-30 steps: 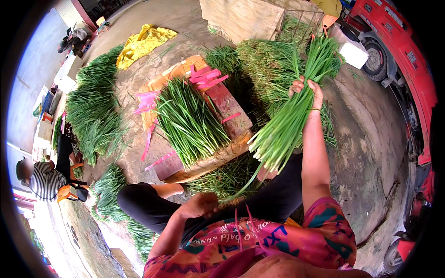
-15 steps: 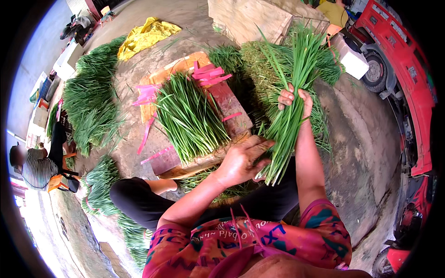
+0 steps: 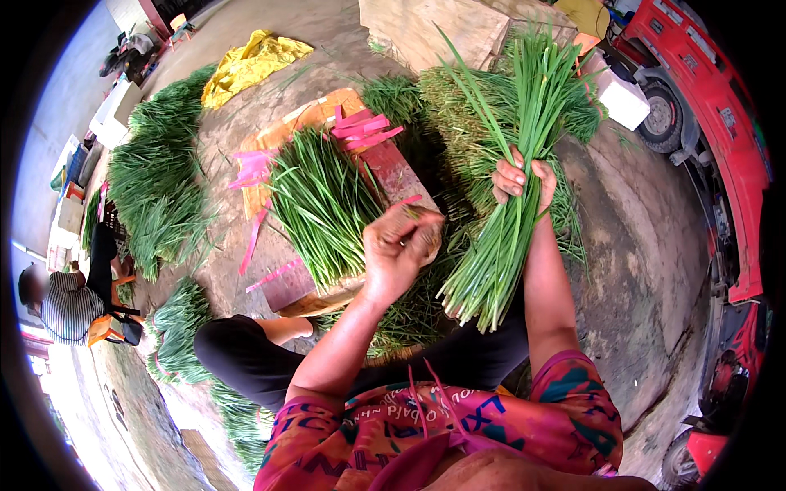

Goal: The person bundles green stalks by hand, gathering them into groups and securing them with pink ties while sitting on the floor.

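Observation:
My right hand (image 3: 524,178) grips a bunch of garlic chives (image 3: 491,266) around its middle, leaves fanning upward and pale cut ends pointing down toward my lap. Apart from the bunch, my left hand (image 3: 399,250) is held over the near right edge of a low bench (image 3: 401,176). Its fingers are curled in a pinch; whatever may be between them is too small to make out. On the bench lies a thick heap of chives (image 3: 323,209), with pink strips (image 3: 364,131) at its far side and more pink strips (image 3: 255,168) to its left.
Rows of chives (image 3: 160,176) lie on the floor to the left, another pile (image 3: 471,123) beyond the bench. A yellow sack (image 3: 254,65) is at the far left. A person (image 3: 70,307) sits at left. A red vehicle (image 3: 696,82) and white box (image 3: 618,94) stand right.
My left hand has come away from the stalks, moving left and up toward the bench with its fingers curling. The bunch's cut ends have swung slightly left; my right hand keeps its grip.

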Action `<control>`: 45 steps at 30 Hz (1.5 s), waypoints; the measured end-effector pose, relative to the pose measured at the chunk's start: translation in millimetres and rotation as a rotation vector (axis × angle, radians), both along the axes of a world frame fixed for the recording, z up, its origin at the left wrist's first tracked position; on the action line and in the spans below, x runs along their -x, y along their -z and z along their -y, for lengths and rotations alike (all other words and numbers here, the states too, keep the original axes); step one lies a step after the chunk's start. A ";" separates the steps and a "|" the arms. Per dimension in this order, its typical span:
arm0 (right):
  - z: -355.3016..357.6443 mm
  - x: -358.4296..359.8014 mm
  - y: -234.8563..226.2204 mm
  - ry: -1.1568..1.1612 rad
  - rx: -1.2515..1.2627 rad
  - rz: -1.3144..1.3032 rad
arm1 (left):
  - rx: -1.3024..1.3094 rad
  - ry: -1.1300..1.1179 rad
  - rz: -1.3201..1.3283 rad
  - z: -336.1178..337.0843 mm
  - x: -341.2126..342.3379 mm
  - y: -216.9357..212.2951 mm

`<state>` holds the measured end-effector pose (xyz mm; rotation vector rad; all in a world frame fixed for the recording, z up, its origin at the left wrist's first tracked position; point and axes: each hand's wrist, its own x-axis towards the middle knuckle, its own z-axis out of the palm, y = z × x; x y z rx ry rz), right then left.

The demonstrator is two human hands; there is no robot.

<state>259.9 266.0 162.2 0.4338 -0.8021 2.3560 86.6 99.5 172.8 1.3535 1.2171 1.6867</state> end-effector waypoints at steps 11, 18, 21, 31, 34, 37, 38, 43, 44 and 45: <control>-0.9 0.1 3.8 -0.081 0.052 -0.102 | -0.172 0.272 -0.530 -14.7 -7.6 9.6; -8.6 -16.9 -6.7 -0.094 -0.004 -0.187 | -0.199 0.022 -0.497 -12.5 39.4 2.3; -27.1 -43.4 -5.3 -0.025 -0.083 -0.284 | -0.200 -0.134 -0.494 1.5 48.5 -11.8; -26.1 -78.1 -14.3 0.202 0.123 -0.400 | 0.080 0.042 -0.258 77.5 48.1 16.7; -29.1 -84.0 -13.9 0.192 0.103 -0.412 | 0.287 0.092 -0.421 98.6 50.7 31.8; -28.4 -90.7 -20.7 0.165 0.085 -0.493 | 0.557 0.352 -0.517 121.3 67.1 71.2; -28.7 -89.2 -20.5 0.142 0.066 -0.493 | 0.693 0.445 -0.658 127.3 63.4 77.9; -23.3 -58.3 -19.7 0.046 0.047 -0.473 | 0.538 0.383 -0.266 83.0 9.6 72.8; -24.9 -52.6 -13.3 0.036 0.063 -0.459 | 0.552 0.465 -0.106 66.0 0.1 57.3; -24.1 -44.3 -12.7 0.029 0.075 -0.467 | 0.486 0.567 0.170 52.3 -8.0 66.9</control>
